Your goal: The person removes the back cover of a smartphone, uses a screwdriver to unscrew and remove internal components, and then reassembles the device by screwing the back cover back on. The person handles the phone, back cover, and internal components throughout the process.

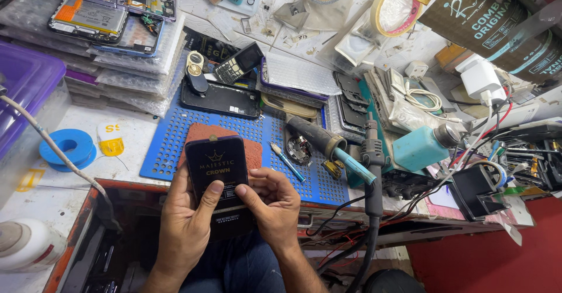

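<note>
A cluttered repair bench lies beyond the grip. Just behind the held item sits a blue perforated mat [175, 144] bearing a reddish pad [253, 152], a small blue-handled screwdriver [287, 162] to its right, and a black phone [220, 99] farther back. A teal liquid bottle [418, 146] stands well to the right; a blue tape roll [68, 148] lies to the left. Nothing blocks the hands. Both hands hold a flat black packet [218, 173] upright over the lap. The left hand [186, 225] cups its left edge, thumb pressed on the front. The right hand [275, 202] curls against its lower right edge, thumb touching.
</note>
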